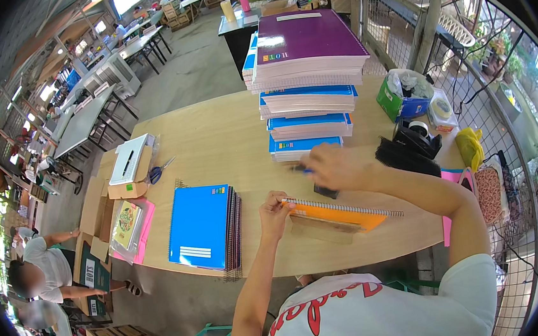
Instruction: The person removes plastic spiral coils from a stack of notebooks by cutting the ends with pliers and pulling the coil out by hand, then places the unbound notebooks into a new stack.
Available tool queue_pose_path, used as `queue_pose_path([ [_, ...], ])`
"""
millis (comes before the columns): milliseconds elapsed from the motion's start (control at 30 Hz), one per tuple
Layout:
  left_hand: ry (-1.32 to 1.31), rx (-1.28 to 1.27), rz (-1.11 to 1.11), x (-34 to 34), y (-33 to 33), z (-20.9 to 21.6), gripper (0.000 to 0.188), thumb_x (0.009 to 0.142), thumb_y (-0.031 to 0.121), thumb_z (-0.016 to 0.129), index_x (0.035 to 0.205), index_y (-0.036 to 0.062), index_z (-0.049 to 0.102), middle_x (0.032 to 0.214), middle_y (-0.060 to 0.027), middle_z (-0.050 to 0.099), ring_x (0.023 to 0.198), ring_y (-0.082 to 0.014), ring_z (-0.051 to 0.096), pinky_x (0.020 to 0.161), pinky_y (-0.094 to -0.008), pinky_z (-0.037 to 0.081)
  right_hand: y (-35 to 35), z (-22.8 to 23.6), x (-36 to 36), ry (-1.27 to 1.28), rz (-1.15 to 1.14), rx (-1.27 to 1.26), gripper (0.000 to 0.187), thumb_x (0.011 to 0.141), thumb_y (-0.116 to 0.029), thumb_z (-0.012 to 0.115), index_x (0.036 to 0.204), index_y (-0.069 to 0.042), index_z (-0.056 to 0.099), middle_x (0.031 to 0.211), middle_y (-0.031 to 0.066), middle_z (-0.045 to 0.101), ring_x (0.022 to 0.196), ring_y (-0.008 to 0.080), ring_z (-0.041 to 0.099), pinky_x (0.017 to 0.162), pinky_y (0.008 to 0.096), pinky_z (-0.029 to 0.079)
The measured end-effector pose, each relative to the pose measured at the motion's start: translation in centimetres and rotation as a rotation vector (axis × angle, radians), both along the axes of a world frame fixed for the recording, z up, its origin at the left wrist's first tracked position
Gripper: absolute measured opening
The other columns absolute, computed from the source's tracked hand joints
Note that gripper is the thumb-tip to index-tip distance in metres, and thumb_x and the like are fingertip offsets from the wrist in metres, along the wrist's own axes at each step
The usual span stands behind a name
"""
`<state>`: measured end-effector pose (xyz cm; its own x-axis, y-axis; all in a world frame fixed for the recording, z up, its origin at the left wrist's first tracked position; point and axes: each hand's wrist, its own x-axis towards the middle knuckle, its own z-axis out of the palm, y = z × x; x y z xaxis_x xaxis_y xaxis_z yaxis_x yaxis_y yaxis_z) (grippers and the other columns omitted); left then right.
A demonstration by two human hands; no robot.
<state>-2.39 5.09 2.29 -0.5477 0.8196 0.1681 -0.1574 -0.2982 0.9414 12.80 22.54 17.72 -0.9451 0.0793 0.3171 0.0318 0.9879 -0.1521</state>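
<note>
An orange spiral notebook (340, 214) stands tilted on the table in front of me, its wire coil along the upper edge. My left hand (275, 213) is closed in a pinch on the coil's left end. Above the notebook, my right hand (330, 168) is closed round a small dark tool with a blue part (303, 169); motion blur hides its exact kind. Below the right hand lies a black object (326, 192), partly covered. To the left is a pile of spiral notebooks with a blue one (200, 222) on top.
Tall stacks of notebooks, topped by a purple one (312, 35), rise at the far side. Scissors (160, 171) lie beside a cardboard tray (129, 189). A green-blue box (404, 98) and a black bag (411, 149) stand right. Another person (47, 267) handles cartons at left.
</note>
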Motion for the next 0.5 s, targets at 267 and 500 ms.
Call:
queue_pose_path([
  [267,0.257,0.089,0.339,0.4,-1.4,2.9,0.058,0.079,0.014,0.083,0.127,0.0026,0.053,0.121,-0.0083,0.054,0.112,-0.0205,0.054,0.099,-0.0361,0.047,-5.8,3.9,0.8,-0.245,-0.051,-0.502,0.039,0.088,-0.026,0.069,0.119,-0.003,0.06,0.103,0.0165,0.066,0.097,0.0344,0.063,0.086,0.0411,0.051],
  [500,-0.038,-0.185,0.309,-4.3,-9.4,13.0,0.069,0.091,0.02,0.072,0.147,0.0032,0.035,0.128,-0.0136,0.06,0.116,-0.0247,0.061,0.094,-0.0362,0.053,-5.0,7.8,-7.5,0.673,-0.153,-1.089,0.042,0.085,-0.013,0.07,0.124,-0.002,0.058,0.095,0.011,0.066,0.084,0.0212,0.064,0.078,0.0333,0.051],
])
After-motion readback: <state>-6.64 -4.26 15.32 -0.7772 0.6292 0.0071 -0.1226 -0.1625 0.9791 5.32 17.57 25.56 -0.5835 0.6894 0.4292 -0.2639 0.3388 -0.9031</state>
